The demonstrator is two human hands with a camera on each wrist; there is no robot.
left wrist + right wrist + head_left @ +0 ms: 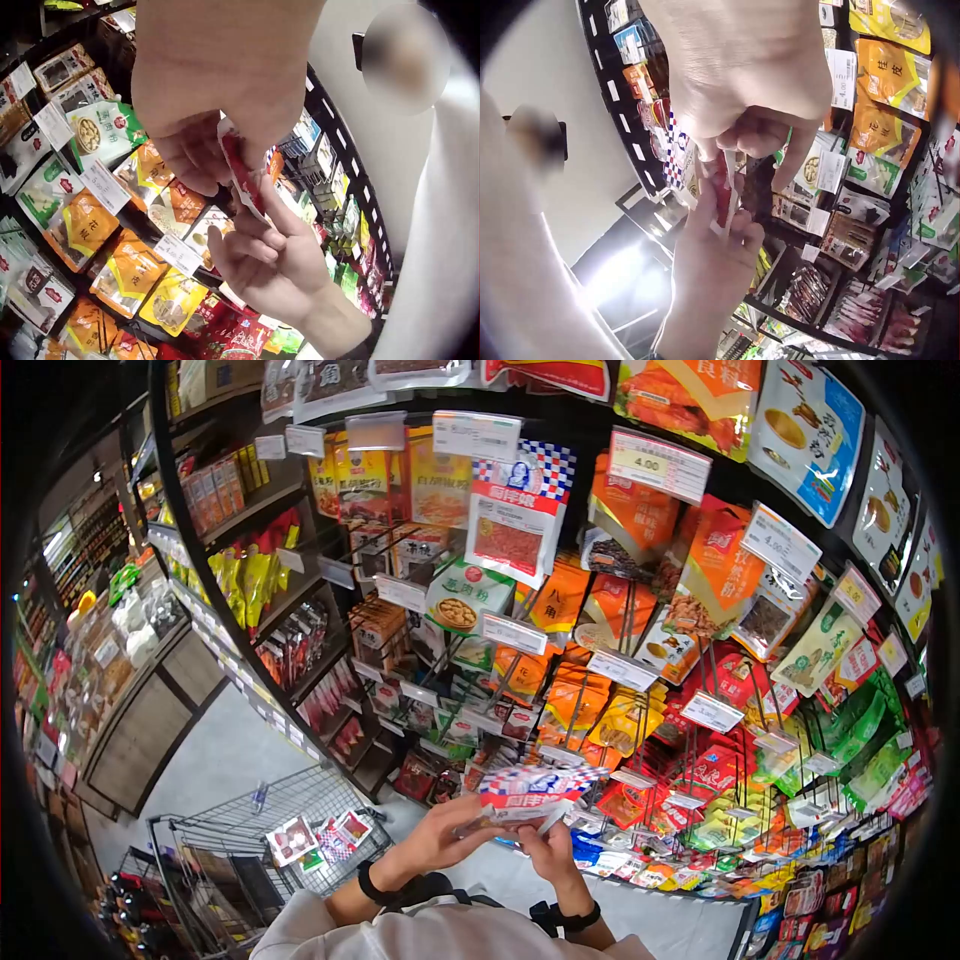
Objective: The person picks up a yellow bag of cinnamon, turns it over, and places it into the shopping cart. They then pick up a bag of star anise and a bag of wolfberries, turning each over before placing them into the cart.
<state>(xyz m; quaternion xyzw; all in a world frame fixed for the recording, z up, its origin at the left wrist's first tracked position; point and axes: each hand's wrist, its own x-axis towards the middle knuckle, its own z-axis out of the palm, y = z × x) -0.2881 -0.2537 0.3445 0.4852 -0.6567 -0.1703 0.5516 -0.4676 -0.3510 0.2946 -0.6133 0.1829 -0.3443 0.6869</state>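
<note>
In the head view, both hands hold a seasoning packet (535, 792) with a blue-and-white checked top and a red band, in front of the person's chest. The left hand (440, 838) grips its left edge, while the right hand (550, 855) pinches the lower right side with the thumb. Seen edge-on in the left wrist view, the packet (241, 169) shows red contents between the two hands. The right wrist view also has the packet (724, 187) between the fingers of both hands. A matching packet (515, 520) hangs on the rack above.
A wire shopping cart (230, 810) stands at lower left, with several packets (335, 840) in it. Ahead, a shelf rack carries rows of hanging spice packets (575, 695) on metal hooks with price tags (660, 465). Grey floor (240, 730) lies between the rack and a wooden display (140, 700).
</note>
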